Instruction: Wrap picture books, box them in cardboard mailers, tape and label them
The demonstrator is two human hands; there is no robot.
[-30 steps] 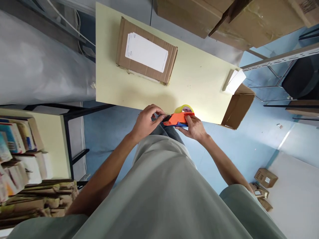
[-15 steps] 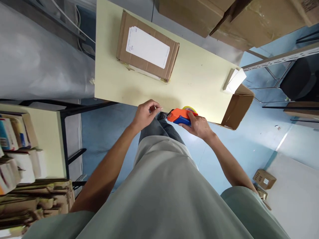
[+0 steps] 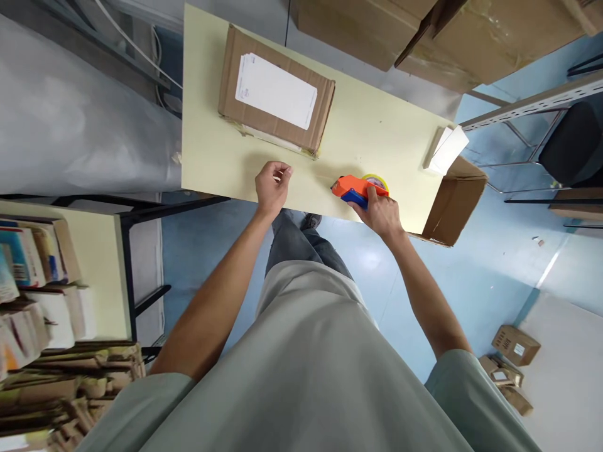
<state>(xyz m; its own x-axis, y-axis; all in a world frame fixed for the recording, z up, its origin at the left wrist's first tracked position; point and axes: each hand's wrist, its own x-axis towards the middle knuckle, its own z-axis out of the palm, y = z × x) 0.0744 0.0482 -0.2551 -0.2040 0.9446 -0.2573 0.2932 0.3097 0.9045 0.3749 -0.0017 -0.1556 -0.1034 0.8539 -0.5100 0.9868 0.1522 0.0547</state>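
Tape dispenser (image 3: 351, 188), orange and blue, sits in the right hand (image 3: 382, 216), fingers closed round it, over the near edge of the table (image 3: 400, 157). The left hand (image 3: 273, 187) is half-curled; whether it pinches anything, I cannot tell. Farther back lies a carton (image 3: 321, 103) with a white label (image 3: 276, 91); by the table's right end, an open box (image 3: 452, 204).

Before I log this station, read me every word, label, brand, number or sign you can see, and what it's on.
No text reads with certainty.
White label on the tabletop carton: print too small.
Tape roll: marks at its core, too small.
Carton on the floor at right: dark letters, unclear; its white sticker, too small.
Books at left: cover print blurred.
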